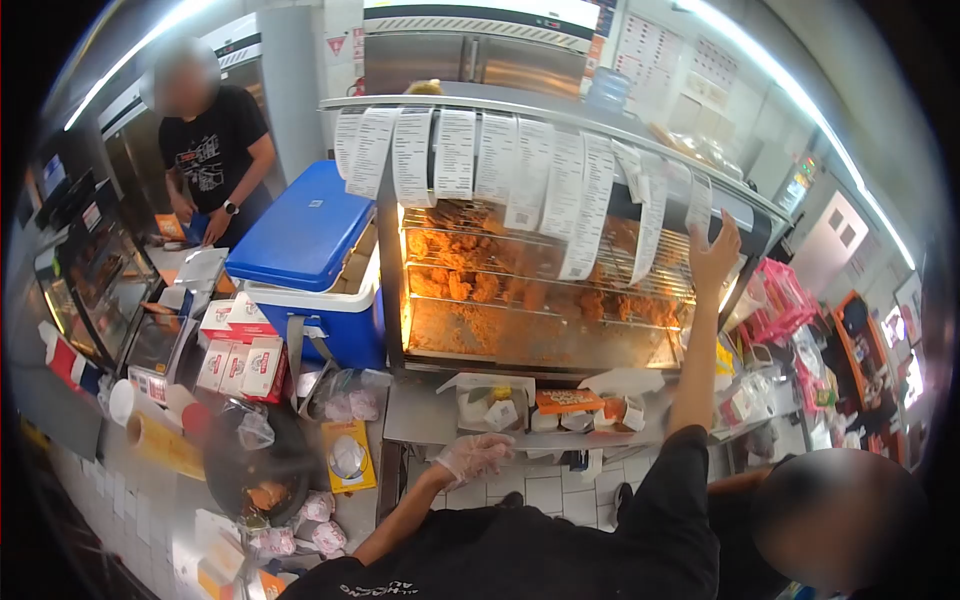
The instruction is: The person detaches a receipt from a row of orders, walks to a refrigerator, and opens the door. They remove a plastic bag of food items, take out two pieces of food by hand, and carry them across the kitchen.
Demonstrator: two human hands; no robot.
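My right hand point(714, 252) is raised at the right end of a glass-fronted food warmer point(540, 335), its fingers apart and close to the last of the hanging paper receipts point(597, 190). Pieces of fried chicken point(460, 280) lie on wire racks behind the glass. Lower down, my left hand point(478, 458) wears a clear plastic glove and has its fingers loosely extended, with nothing visible in them. Just beyond it on the steel counter sits an open takeaway box point(492, 405). Beside that are an orange-labelled carton point(568, 402) and another open box point(620, 412).
A blue cooler point(310, 235) stands left of the warmer, with red-and-white boxes point(240, 368) beside it. Nearer are a dark round pan point(262, 470), a yellow box point(347, 457) and wrapped bundles point(325, 530). One person point(215, 150) stands back left; another point(840, 520) is close at right.
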